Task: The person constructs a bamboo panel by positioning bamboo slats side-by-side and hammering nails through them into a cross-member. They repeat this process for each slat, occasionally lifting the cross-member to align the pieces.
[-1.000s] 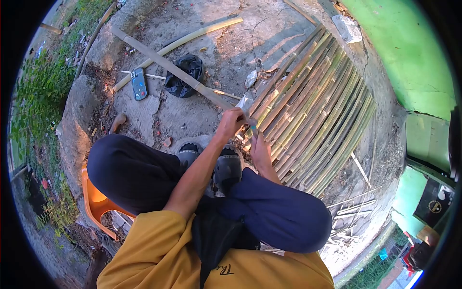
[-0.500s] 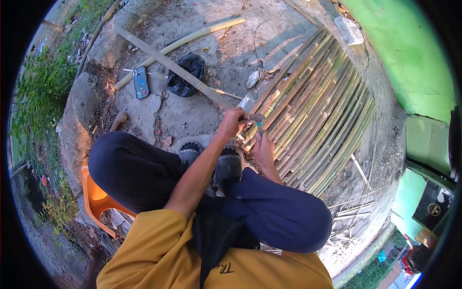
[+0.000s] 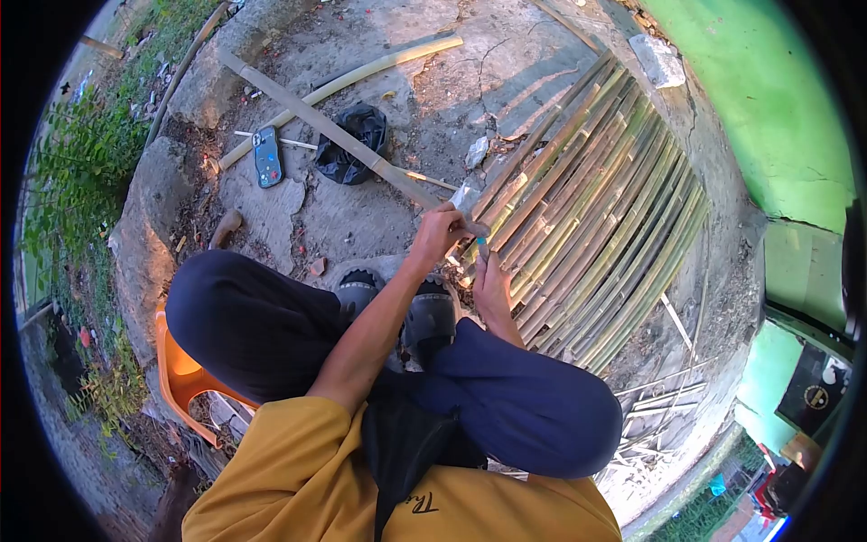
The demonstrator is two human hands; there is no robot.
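A long split bamboo pole slants from the upper left down to my hands. My left hand is closed around the pole close to its near end. In my right hand, just below and to the right, is a slim tool with a teal part. That tool's upper end touches or nearly touches the pole's end; its exact kind is too small to make out. Beside both hands, on the right, lies a slatted row of bamboo strips.
A phone in a patterned case and a black plastic bag lie on the ground near another bamboo piece. An orange chair stands at the left. Thin slivers are scattered at the right, near a green wall.
My right hand and the slim tool have shifted slightly left. My left hand keeps its grip on the bamboo pole, which has hardly moved.
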